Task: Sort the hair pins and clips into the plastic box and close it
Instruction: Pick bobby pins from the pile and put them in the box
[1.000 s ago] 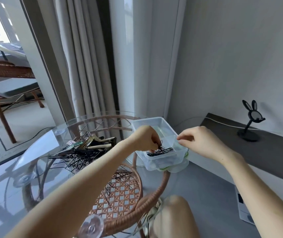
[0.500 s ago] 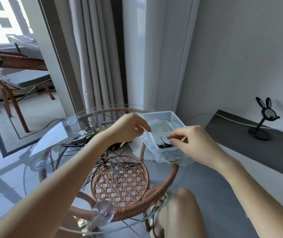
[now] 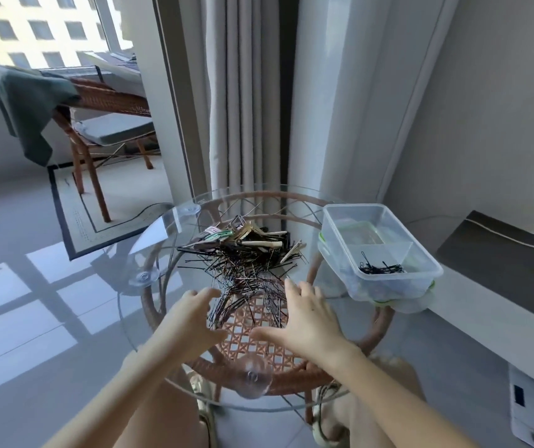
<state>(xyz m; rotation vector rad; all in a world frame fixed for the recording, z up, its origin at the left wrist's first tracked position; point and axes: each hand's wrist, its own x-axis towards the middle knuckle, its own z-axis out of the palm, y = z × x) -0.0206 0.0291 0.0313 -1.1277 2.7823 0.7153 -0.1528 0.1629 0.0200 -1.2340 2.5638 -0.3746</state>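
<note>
Glass table point(image 3: 158, 240), hair pins point(image 3: 243, 270), plastic box point(image 3: 391, 287)

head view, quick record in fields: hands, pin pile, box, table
left hand: open, fingers spread, at the pile's near left edge
right hand: open, fingers spread, at the pile's near right edge
pile of hair pins and clips: loose on the glass table, mid-top
plastic box: no lid on it, at the table's right edge
pins in the box: small black cluster in the near compartment
</note>
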